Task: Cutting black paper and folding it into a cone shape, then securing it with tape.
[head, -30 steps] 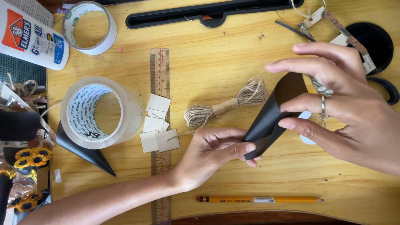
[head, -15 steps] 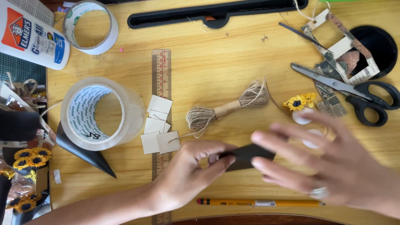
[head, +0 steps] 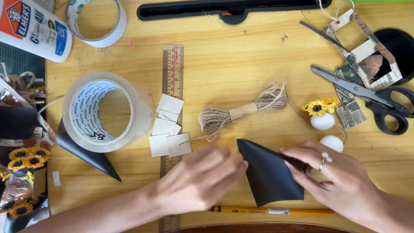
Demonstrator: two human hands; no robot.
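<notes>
A black paper piece [head: 268,174] lies flat on the wooden table [head: 241,64] near the front edge. My left hand [head: 202,179] rests on its left corner with fingers curled down. My right hand [head: 340,177], wearing a ring, pinches the paper's right edge against the table. A yellow pencil [head: 271,211] lies just below the paper. A bundle of jute twine [head: 241,111] sits above it, and several small white paper squares [head: 168,127] lie to the left over a wooden ruler [head: 172,69].
A large clear tape roll [head: 105,112] sits on another black paper cone [head: 92,157] at left. A glue bottle [head: 34,28] and a smaller tape roll [head: 95,19] are at back left. Scissors [head: 366,97], newspaper strips, two white eggs [head: 322,121] and paper sunflowers [head: 319,106] lie at right.
Both hands brought the black paper down from a raised, curled hold at right to the table front, where it now lies opened flat. The scissors and eggs became visible.
</notes>
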